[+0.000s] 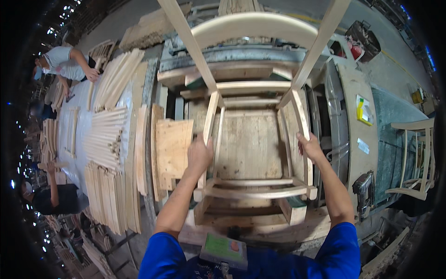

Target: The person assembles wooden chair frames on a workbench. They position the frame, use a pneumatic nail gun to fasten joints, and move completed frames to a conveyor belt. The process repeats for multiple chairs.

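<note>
Your left hand (200,156) and right hand (310,146) are each closed around a side rail of the unfinished wooden chair frame (253,139). It sits in the press jig (232,69) before you. Gripping both sides likely keeps it square; stacked slats (109,139) lie on the table (86,111) left.

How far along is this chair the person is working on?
The bare wooden chair frame already looks joined: legs, rails and curved back top hang together. Right now the left hand grips one side rail and the right hand the other, holding it in a wooden jig. It has no seat and the wood looks unfinished. Stacks of loose chair parts lie on the left.
</note>
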The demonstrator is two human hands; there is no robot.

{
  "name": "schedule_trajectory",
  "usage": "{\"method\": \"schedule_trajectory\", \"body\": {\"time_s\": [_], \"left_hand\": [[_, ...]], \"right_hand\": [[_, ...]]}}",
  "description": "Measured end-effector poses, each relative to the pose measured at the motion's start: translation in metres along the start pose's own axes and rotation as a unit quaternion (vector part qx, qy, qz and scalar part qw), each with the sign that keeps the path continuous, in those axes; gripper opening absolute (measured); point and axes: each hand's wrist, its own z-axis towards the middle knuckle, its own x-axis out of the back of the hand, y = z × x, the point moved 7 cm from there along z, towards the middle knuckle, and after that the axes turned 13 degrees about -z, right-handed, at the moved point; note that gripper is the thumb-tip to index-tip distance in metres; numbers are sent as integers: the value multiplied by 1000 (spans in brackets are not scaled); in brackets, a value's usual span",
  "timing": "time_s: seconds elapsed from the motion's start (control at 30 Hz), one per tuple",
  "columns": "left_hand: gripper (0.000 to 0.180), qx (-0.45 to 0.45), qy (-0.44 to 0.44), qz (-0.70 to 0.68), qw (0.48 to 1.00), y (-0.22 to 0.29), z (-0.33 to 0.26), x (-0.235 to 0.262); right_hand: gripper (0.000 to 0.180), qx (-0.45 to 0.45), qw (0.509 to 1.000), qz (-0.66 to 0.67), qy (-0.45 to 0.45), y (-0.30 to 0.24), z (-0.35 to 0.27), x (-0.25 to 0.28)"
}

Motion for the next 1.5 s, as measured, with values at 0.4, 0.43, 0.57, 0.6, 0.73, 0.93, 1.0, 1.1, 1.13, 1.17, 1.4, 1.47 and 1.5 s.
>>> {"method": "schedule_trajectory", "body": {"time_s": [0.4, 0.43, 0.57, 0.6, 0.73, 0.93, 1.0, 1.1, 1.13, 1.17, 1.4, 1.47, 1.5], "left_hand": [[75, -127, 6, 190, 974, 0, -51, -1], [76, -129, 13, 205, 970, -4, -58, 1], [78, -74, 22, 238, 968, -24, -72, 7], [78, -42, 15, 239, 970, -26, -73, 8], [80, 67, 6, 280, 958, -34, -55, 21], [86, 30, 6, 260, 965, -41, -74, 16], [87, 39, 5, 249, 968, -48, -78, 13], [91, 17, 18, 281, 959, -56, -76, 19], [93, 7, 25, 301, 953, -53, -70, 18], [95, 26, 24, 297, 954, -54, -63, 19], [105, 110, 45, 254, 960, -32, 27, 20], [105, 125, 57, 279, 950, -31, 42, 21], [103, 104, 58, 251, 961, -22, 55, 9]], "right_hand": [[51, 60, 995, -76, 28, 31, -71, -17], [52, 58, 996, -62, 23, 29, -68, -20], [54, 44, 997, -61, 10, 22, -68, -38], [54, 40, 997, -63, 5, 21, -69, -42], [49, 39, 998, -57, -6, 22, -70, -58], [48, 1, 998, -63, -30, 32, -70, -58], [46, 4, 999, -36, -22, 31, -71, -59], [44, 3, 1000, 9, -29, 33, -73, -67], [43, 3, 999, 23, -27, 38, -72, -64], [42, 1, 997, 60, -41, 43, -70, -65], [92, -29, 977, 180, -113, 68, -78, 2], [90, -69, 964, 251, 49, 66, -74, 26], [88, -25, 970, 240, 4, 84, -73, 15]]}}
